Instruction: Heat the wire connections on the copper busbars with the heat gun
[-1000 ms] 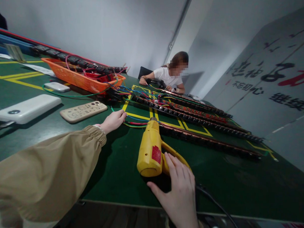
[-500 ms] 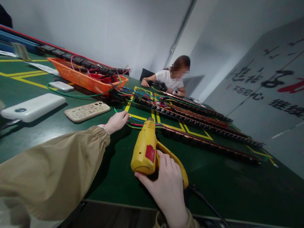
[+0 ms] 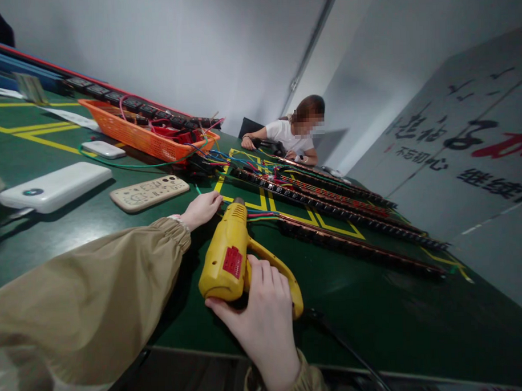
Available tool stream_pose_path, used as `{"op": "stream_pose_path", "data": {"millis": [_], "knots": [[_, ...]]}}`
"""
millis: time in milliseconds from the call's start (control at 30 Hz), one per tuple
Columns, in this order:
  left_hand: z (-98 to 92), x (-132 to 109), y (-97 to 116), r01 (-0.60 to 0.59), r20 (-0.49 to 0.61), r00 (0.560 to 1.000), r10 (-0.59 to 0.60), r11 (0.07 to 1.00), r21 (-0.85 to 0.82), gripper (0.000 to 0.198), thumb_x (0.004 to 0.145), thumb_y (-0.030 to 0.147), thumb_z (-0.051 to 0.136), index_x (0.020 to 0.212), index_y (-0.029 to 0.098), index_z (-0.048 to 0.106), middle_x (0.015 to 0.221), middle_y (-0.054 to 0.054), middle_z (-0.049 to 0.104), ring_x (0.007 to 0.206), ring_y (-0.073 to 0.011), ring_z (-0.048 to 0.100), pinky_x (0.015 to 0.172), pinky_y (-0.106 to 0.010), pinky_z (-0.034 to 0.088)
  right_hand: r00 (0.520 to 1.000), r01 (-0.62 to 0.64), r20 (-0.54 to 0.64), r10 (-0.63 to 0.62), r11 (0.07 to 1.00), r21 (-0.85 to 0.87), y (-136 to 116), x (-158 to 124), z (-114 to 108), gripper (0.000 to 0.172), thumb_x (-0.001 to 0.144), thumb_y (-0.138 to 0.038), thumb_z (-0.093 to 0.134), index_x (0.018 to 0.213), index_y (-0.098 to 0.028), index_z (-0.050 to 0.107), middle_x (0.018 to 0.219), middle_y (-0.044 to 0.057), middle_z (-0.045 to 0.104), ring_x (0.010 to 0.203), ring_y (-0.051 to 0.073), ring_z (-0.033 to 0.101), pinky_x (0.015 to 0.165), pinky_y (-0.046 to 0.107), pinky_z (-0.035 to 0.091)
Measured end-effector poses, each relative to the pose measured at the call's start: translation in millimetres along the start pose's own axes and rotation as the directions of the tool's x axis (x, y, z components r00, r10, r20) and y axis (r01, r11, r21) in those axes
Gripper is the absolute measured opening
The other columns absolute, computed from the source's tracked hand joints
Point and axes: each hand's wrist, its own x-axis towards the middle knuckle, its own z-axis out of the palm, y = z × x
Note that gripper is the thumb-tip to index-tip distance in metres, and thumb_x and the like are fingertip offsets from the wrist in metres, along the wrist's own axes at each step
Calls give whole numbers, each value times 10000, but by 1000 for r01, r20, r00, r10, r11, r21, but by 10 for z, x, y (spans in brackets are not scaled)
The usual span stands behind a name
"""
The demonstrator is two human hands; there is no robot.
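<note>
My right hand (image 3: 267, 309) is wrapped round the handle of a yellow heat gun (image 3: 226, 248) with a red label. Its nozzle points away from me, over the coloured wires (image 3: 261, 214) that come out of the nearest long dark strip (image 3: 357, 244). My left hand (image 3: 202, 209) is closed in a pinch just left of the nozzle, on the ends of these wires. The exact spot of the pinch is partly hidden by the fingers and the gun. A black cord (image 3: 343, 341) trails from the gun's handle toward the table's front edge.
Left of my hand lie a patterned phone case (image 3: 149, 193), a white power bank (image 3: 57, 187) and a small white case (image 3: 103, 149). Behind them stands an orange basket (image 3: 143, 143) of parts and wires. More strips (image 3: 329, 200) lie further back, where a person (image 3: 284, 135) sits.
My right hand has moved the heat gun to the left, so its nozzle is closer to my left hand. The left hand stays pinched in nearly the same place.
</note>
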Motion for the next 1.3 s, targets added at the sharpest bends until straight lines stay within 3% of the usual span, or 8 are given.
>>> {"op": "stream_pose_path", "data": {"millis": [200, 533, 700, 933, 1300], "knots": [[-10, 17, -3, 0, 13, 1000, -1, 1000, 21, 390, 849, 418, 285, 765, 170, 575, 805, -82, 634, 739, -190, 547, 659, -273, 384, 1000, -6, -7, 7, 998, 61, -113, 1, 25, 834, 583, -796, 536, 1109, -150, 504, 946, 87, 527, 874, 267, 488, 804, 467, 414], [-81, -20, 42, -8, 39, 999, 6, 998, 57, 383, 826, 445, 293, 722, 173, 542, 738, -53, 603, 692, -167, 515, 604, -249, 361, 995, -39, -79, 53, 985, 169, -77, -45, 106, 790, 590, -823, 487, 1050, -182, 522, 917, 64, 549, 875, 243, 513, 833, 430, 402], [-101, -36, 39, 1, 34, 999, -4, 997, 79, 359, 815, 441, 312, 712, 178, 534, 724, -43, 603, 673, -162, 512, 590, -240, 360, 995, -43, -76, 62, 972, 231, 31, -96, 40, 793, 560, -830, 507, 1040, -200, 535, 880, 34, 563, 864, 225, 524, 839, 400, 392], [-88, -37, 7, 22, 64, 998, -20, 999, -27, 365, 819, 468, 337, 731, 183, 548, 730, -39, 645, 695, -167, 566, 651, -240, 409, 995, -50, -71, 72, 963, 266, 234, -134, -57, 759, 572, -805, 538, 1042, -209, 542, 910, 32, 580, 878, 220, 525, 831, 384, 377], [-110, -52, 18, 45, 58, 997, -43, 999, -29, 381, 820, 479, 345, 756, 177, 570, 737, -31, 656, 717, -171, 575, 648, -240, 406, 981, -152, -93, 168, 976, 159, 562, -189, -147, 845, 485, -817, 595, 1054, -195, 535, 967, 43, 586, 935, 241, 518, 875, 376, 354]]}}
